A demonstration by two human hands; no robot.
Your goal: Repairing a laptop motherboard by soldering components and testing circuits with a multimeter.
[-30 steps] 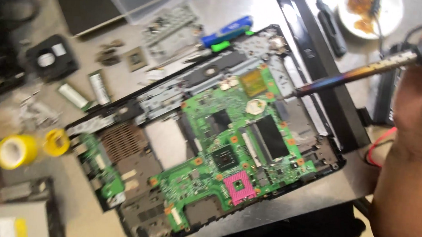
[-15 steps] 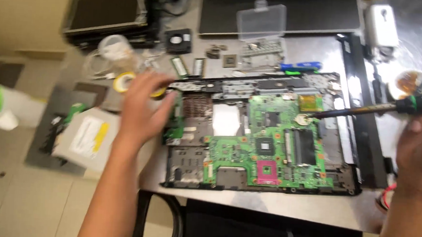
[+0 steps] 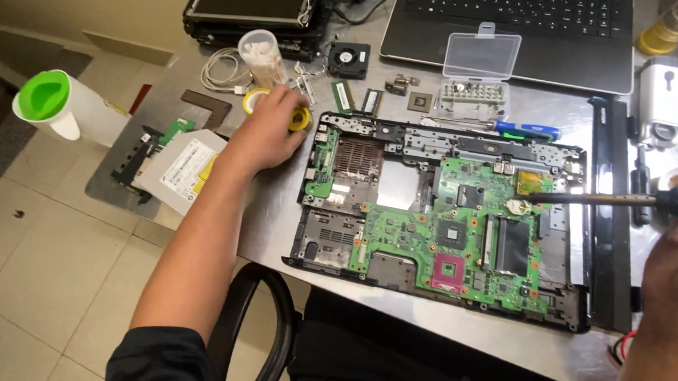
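An opened laptop base with a green motherboard (image 3: 460, 235) lies on the metal table (image 3: 276, 210). My right hand (image 3: 671, 270) grips the dark handle of a soldering iron (image 3: 586, 199) at the right edge. The iron's tip rests near a round silver cell on the board's upper right. My left hand (image 3: 264, 136) reaches across to the board's upper left corner, fingers curled on a small yellow tape roll (image 3: 302, 120). A second yellow ring (image 3: 253, 97) lies just behind that hand.
A clear bit box (image 3: 476, 78), a blue screwdriver (image 3: 528, 131), memory sticks and a small fan (image 3: 349, 58) lie behind the board. A grey optical drive (image 3: 182, 167) and a white jug with a green lid (image 3: 49, 106) are at the left. A black bezel strip (image 3: 608, 212) runs along the right.
My left hand came into view and reached the yellow rolls, closing on one. The view swung and steadied over the board. The soldering iron stays over the board's upper right.
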